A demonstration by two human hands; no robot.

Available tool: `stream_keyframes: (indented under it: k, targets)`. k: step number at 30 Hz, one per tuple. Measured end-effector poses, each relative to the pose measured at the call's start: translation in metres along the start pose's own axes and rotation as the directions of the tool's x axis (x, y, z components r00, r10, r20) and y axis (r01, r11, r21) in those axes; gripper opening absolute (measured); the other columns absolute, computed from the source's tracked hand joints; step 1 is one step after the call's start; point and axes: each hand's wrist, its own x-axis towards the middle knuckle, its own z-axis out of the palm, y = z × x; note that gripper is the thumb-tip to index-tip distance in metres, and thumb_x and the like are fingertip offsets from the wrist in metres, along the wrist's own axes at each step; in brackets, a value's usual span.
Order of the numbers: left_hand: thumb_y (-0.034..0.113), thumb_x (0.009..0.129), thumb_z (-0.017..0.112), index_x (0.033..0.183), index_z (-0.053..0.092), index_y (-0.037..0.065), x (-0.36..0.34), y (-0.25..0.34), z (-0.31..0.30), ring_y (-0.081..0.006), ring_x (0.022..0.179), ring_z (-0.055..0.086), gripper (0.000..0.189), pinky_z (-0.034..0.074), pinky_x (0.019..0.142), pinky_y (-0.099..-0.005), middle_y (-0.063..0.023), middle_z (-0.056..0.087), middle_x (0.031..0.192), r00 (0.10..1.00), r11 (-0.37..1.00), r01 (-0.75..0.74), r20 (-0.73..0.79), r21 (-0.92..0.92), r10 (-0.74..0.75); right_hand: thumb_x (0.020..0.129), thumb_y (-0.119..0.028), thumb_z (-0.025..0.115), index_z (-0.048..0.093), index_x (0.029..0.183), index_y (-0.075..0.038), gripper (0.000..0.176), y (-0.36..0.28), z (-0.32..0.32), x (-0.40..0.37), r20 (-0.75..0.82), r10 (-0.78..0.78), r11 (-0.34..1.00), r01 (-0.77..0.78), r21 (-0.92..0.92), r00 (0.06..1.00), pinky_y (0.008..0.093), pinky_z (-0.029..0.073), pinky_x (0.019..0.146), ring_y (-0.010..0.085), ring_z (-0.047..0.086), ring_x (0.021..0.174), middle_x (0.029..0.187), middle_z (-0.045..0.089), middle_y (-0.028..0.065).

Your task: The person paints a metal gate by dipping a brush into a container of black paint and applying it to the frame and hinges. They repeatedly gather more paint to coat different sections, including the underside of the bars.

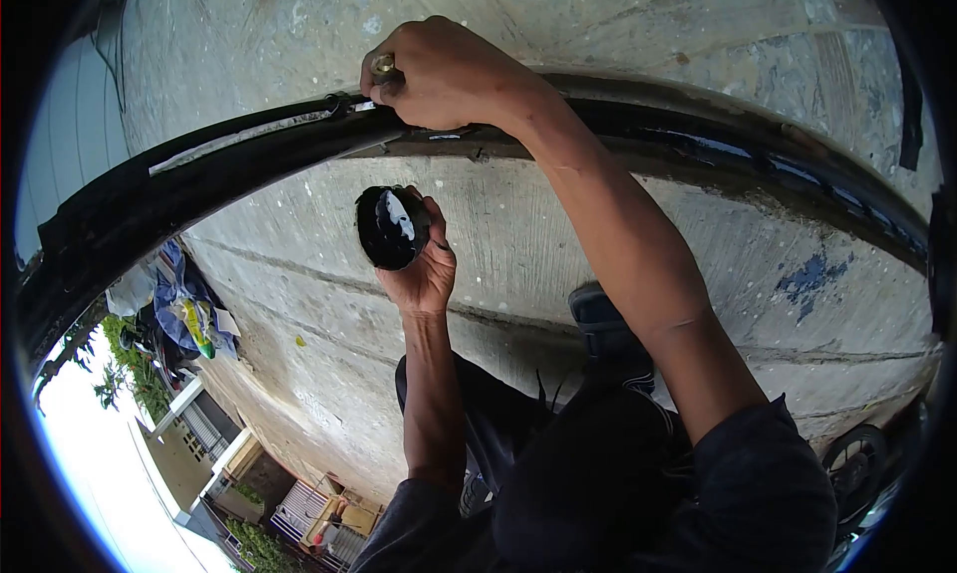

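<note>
A round black cup (391, 228) with glossy dark liquid and a white reflection inside rests in my left hand (427, 264), whose fingers wrap round its side. Above it, my right hand (429, 70) is closed at the long black pipe (269, 154), with a ring on one finger. Whatever its fingertips pinch is mostly hidden; a small dark and white bit shows beneath them at the pipe. Wet, shiny black coating (698, 146) covers the pipe's right stretch, and a pale strip (239, 142) runs along its left part.
Concrete ground (518, 224) lies below the pipe, with a blue stain (812, 279) at right. My shoe (598, 319) is near the centre. Cloth and rubbish (189, 309) lie at left. A wheel (855, 465) stands at lower right, buildings (214, 453) at lower left.
</note>
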Motion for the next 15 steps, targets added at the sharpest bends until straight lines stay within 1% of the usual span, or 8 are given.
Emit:
stream_keyframes:
  k: [1,4,5,8,11,14,15]
  targets:
    - [0.032,0.097,0.062,0.137,0.053,0.006,0.000,0.001,0.000,-0.0358,0.129,0.053,0.049,0.056,0.098,-0.0524,-0.0159,0.057,0.137,1.000,1.000,-0.006,-0.004,-0.006,0.006,0.087,-0.014,0.067,0.076,0.099,-0.012,0.015,-0.007,-0.018,-0.007,0.071,0.070,0.989,-0.079,0.128,0.995,0.0399,0.055,0.074,0.0257,0.071,0.076,0.084,0.073,0.0137]
    - [0.032,0.097,0.062,0.137,0.053,0.006,-0.003,0.001,0.001,-0.0360,0.129,0.053,0.050,0.056,0.098,-0.0525,-0.0159,0.057,0.137,1.000,1.000,-0.019,0.001,-0.024,0.020,0.090,-0.016,0.066,0.077,0.099,-0.012,0.015,0.004,-0.022,-0.018,-0.033,0.034,0.981,-0.027,0.192,0.999,0.0392,0.055,0.075,0.0241,0.071,0.078,0.089,0.074,0.0115]
    - [0.032,0.097,0.062,0.138,0.052,0.006,-0.004,0.001,0.001,-0.0360,0.129,0.053,0.050,0.056,0.098,-0.0526,-0.0158,0.057,0.137,1.000,1.000,-0.018,0.004,-0.025,0.018,0.091,-0.018,0.066,0.077,0.100,-0.012,0.014,0.004,-0.019,-0.015,0.025,0.036,0.998,-0.037,0.049,0.999,0.0379,0.056,0.076,0.0227,0.071,0.077,0.090,0.075,0.0105]
    - [0.033,0.096,0.063,0.137,0.053,0.006,-0.006,0.000,-0.001,-0.0358,0.130,0.052,0.050,0.056,0.098,-0.0524,-0.0156,0.057,0.137,1.000,1.000,-0.013,0.026,-0.011,0.013,0.090,-0.015,0.068,0.077,0.100,-0.012,0.014,-0.006,-0.016,-0.011,0.035,-0.010,0.997,0.007,0.077,0.999,0.0360,0.057,0.076,0.0230,0.072,0.079,0.090,0.075,0.0102]
    - [0.034,0.096,0.063,0.137,0.053,0.006,-0.011,0.000,-0.001,-0.0361,0.130,0.052,0.050,0.056,0.098,-0.0525,-0.0157,0.057,0.138,1.000,1.000,-0.020,0.010,-0.024,0.020,0.078,-0.006,0.060,0.077,0.093,-0.013,0.024,-0.018,-0.033,-0.020,-0.062,-0.019,0.946,0.038,0.323,0.998,0.0393,0.055,0.078,0.0279,0.072,0.080,0.084,0.074,0.0124]
    - [0.034,0.096,0.064,0.137,0.054,0.006,-0.012,-0.002,0.000,-0.0359,0.130,0.052,0.050,0.056,0.098,-0.0525,-0.0155,0.057,0.138,1.000,0.999,-0.019,0.011,-0.032,0.019,0.090,-0.014,0.071,0.077,0.101,-0.010,0.013,-0.020,-0.034,-0.020,0.022,0.002,0.997,-0.004,0.077,1.000,0.0335,0.056,0.071,0.0207,0.072,0.077,0.090,0.075,0.0092]
    - [0.034,0.096,0.064,0.137,0.054,0.007,-0.011,-0.004,0.001,-0.0359,0.130,0.052,0.050,0.056,0.098,-0.0525,-0.0155,0.057,0.138,1.000,1.000,-0.017,0.020,-0.017,0.017,0.091,-0.015,0.070,0.077,0.101,-0.011,0.013,-0.018,-0.025,-0.020,-0.006,-0.046,0.993,0.047,0.104,0.999,0.0328,0.056,0.070,0.0188,0.072,0.075,0.089,0.076,0.0093]
